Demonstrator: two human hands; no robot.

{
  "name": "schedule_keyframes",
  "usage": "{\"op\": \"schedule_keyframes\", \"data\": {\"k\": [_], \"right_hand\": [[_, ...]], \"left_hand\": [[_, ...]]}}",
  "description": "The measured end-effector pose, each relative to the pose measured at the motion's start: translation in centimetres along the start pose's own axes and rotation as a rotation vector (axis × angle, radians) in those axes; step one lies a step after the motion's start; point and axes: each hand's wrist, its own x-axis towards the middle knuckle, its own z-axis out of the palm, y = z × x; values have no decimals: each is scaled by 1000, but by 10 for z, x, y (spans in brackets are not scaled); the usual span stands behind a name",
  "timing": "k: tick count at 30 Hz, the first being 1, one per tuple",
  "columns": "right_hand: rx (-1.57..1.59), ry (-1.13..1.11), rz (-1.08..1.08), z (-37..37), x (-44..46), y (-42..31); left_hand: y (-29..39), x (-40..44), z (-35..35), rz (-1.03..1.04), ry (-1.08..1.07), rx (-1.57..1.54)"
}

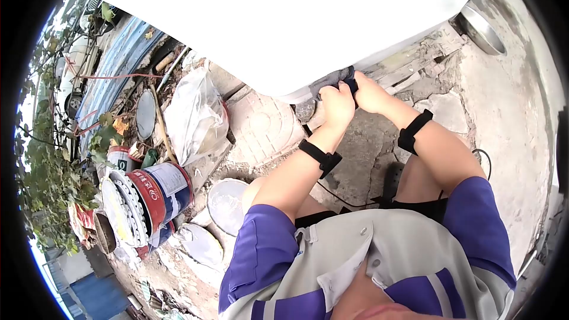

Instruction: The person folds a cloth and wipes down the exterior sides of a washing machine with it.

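A large white panel with a rounded corner (261, 29) fills the top of the head view. At its lower edge my left hand (338, 105) is closed, fingers curled around a dark cloth (351, 82). Right beside it, almost touching, my right hand (368, 93) also grips the dark cloth. The fingertips of both hands are partly hidden behind the cloth and the panel's edge. Below the panel, just left of my hands, a grey patch of the ground (306, 109) shows.
A clear plastic bag (198, 112) lies on the left, above a labelled paint bucket (160, 192). Round lids (228, 204) rest on the rubble nearby. A metal basin (483, 29) stands at the upper right on concrete. Leafy vines (50, 189) border the far left.
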Motion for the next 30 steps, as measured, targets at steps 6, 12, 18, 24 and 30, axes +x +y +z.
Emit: {"op": "schedule_keyframes", "data": {"k": [6,12,18,24,30], "right_hand": [[802,-26,475,-30,14,-6],[853,-325,484,15,25,-29],[934,-263,316,76,28,-47],[916,-176,463,48,32,-35],[854,110,537,-10,31,-3]], "left_hand": [[13,-6,-10,228,-230,409],[-18,-11,-57,-186,-170,-65],[-23,-6,-99,-3,13,71],[31,-16,-91,-130,-114,253],[-1,5,-37,184,-330,261]]}}
